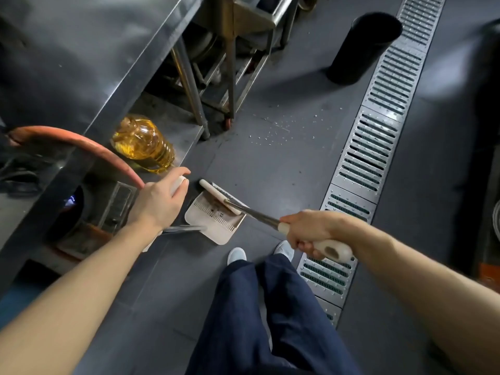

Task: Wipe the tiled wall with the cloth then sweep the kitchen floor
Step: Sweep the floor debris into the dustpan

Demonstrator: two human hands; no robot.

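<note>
**Dark kitchen floor, dustpan down**

Grey floor (284,163) carries white crumbs (281,128) ahead. Your left hand (159,204) curls its fingers round the dustpan (213,220) handle; your right hand (311,231) clamps the broom (224,197) handle, its head resting in the pan. No cloth visible.

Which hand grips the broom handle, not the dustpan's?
The right hand, gripping the cream-capped metal broom handle. The left hand holds the cream plastic dustpan's handle.
</note>
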